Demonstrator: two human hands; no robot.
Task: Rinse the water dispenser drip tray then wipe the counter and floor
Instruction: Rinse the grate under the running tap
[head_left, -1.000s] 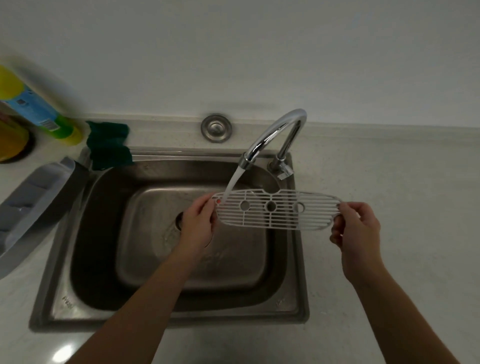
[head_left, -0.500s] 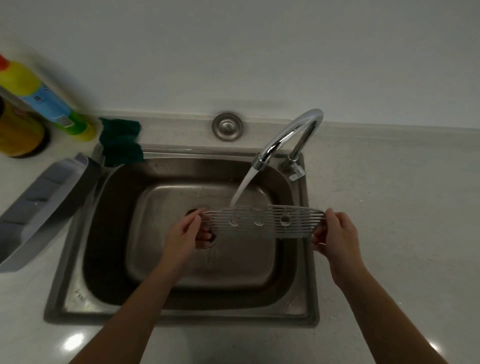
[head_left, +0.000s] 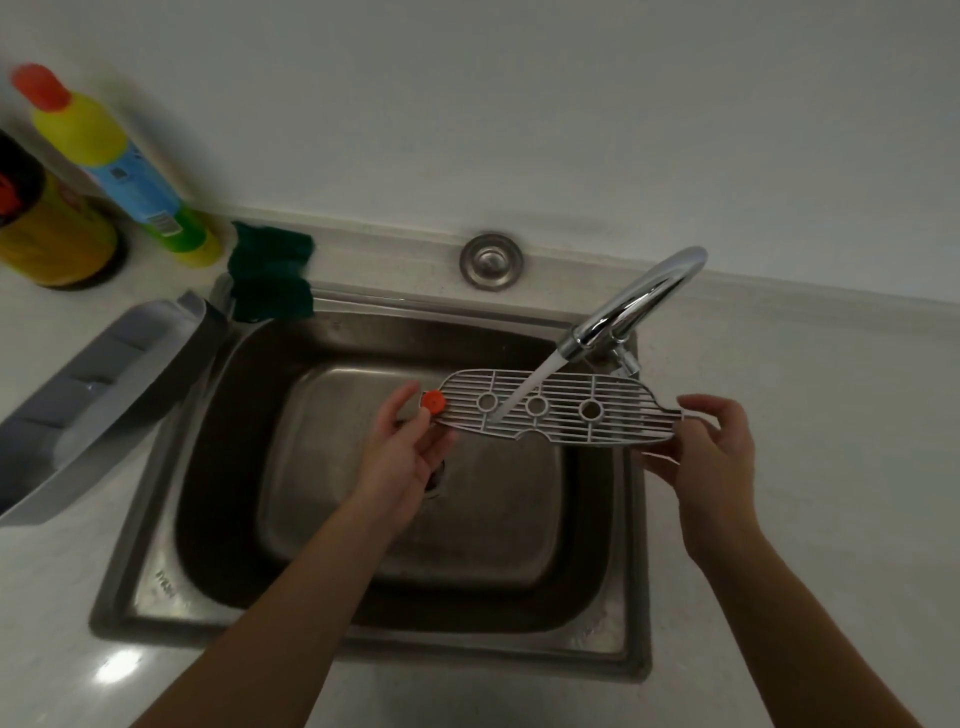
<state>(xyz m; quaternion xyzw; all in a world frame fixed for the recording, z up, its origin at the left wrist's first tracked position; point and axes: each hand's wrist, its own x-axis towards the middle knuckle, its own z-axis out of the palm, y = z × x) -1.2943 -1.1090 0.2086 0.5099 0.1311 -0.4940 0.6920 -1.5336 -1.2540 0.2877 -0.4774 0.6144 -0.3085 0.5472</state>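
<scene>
Over the sink (head_left: 171, 519), both hands' fingers (head_left: 415, 423) pinch the white grate (head_left: 566, 415) under running water (head_left: 524, 392); the drain hides behind the left hand (head_left: 400, 457).

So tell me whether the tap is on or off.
On. A white stream runs from the faucet spout onto the drip tray grille, which the left hand and right hand hold over the sink.

White slotted drip tray grate (head_left: 563, 408), level under running water.
</scene>
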